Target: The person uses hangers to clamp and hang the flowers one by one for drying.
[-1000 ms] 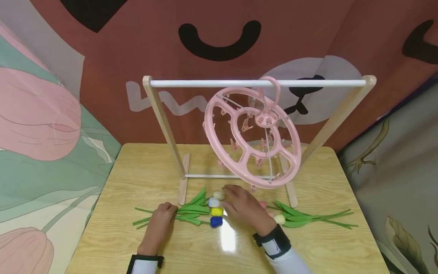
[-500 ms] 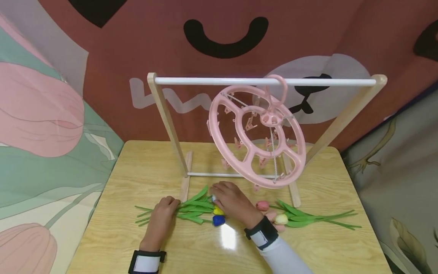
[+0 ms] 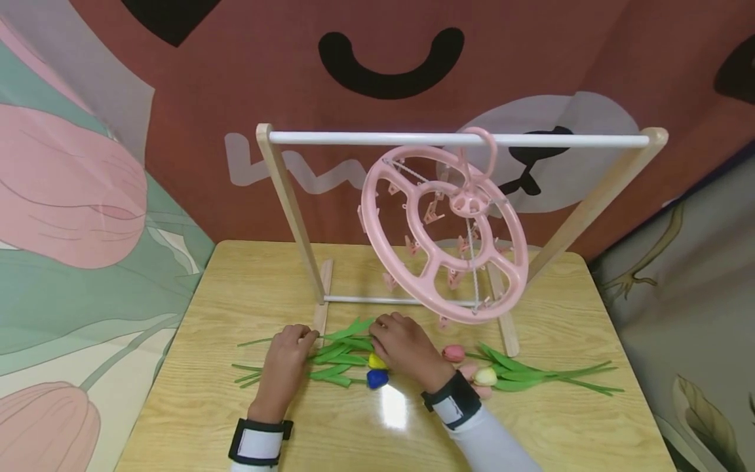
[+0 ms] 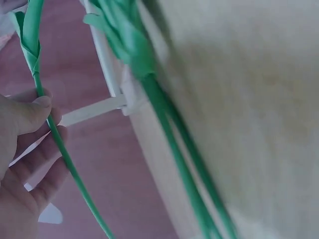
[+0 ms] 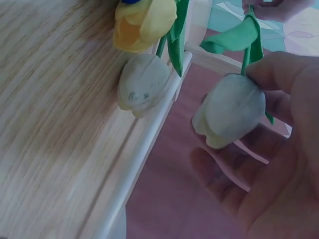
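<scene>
A bunch of artificial tulips lies on the wooden table, among them a yellow bud and a blue bud. My right hand grips the head of a white tulip between thumb and fingers, raised off the table. My left hand pinches the same flower's thin green stem between thumb and fingers. In the right wrist view a cream bud and the yellow bud lie on the table beside the rack's foot.
A wooden rack with a white rail stands behind the hands. A pink round clip hanger hangs tilted from it, low over the table. More tulips, one pink and one pale yellow, lie to the right.
My right hand slid left from the buds and took hold of the white tulip head. My left hand moved up along the stems and now pinches one; the flower is lifted slightly.
</scene>
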{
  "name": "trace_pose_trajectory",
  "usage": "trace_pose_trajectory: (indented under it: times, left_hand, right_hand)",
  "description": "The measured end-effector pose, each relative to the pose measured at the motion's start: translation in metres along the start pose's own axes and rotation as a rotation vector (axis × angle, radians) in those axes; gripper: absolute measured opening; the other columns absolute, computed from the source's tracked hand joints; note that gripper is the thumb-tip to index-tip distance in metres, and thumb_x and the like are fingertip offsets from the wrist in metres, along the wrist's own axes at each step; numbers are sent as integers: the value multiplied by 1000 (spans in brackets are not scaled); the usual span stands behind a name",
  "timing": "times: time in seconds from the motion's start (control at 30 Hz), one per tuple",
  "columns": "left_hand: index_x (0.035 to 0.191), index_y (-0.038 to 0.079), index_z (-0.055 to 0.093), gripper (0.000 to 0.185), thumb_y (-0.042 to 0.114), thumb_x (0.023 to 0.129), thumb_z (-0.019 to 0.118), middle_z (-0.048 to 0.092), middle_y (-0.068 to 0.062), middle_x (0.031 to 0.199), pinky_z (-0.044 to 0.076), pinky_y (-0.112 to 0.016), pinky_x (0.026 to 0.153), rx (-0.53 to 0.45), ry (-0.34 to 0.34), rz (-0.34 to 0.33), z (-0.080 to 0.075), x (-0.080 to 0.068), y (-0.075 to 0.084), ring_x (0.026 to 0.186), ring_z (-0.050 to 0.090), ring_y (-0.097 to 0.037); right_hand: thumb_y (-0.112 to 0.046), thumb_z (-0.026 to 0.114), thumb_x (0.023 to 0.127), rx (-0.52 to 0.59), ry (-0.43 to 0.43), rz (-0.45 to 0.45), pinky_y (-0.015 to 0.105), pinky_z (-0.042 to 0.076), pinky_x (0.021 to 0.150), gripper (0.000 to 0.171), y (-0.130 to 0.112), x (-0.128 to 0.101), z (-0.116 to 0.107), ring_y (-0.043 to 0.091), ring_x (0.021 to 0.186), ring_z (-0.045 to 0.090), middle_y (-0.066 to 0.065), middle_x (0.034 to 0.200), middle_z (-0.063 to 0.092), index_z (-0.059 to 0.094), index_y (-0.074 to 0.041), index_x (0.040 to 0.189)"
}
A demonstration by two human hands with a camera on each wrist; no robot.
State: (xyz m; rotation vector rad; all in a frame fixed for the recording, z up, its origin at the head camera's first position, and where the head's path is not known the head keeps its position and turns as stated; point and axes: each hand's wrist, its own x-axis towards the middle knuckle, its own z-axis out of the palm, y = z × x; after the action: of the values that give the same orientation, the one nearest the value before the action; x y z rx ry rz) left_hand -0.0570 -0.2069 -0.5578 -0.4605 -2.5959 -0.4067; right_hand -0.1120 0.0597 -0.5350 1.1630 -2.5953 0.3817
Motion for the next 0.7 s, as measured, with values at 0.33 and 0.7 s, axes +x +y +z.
trace_pose_trajectory:
  times: [0.33, 0.7]
  left_hand:
    - [101, -2, 76, 22, -10, 81, 78, 67, -17, 101, 52, -48, 74, 5, 125, 24, -8, 17, 13, 97, 61, -37]
    - [112, -4, 72, 17, 5, 98, 70, 74, -18, 104, 62, -22, 73, -705, 305, -532, 2, 18, 38, 92, 73, -24]
  right_hand:
    - [-22, 69, 98, 146, -8, 156, 28, 57, 68, 5, 2, -8, -3, 14, 84, 62, -5, 94, 67, 73, -19, 97]
    - [-18, 73, 95, 283, 83, 247, 22, 58, 68, 3, 7, -17, -8, 10, 86, 69, -4, 98, 72, 72, -17, 98]
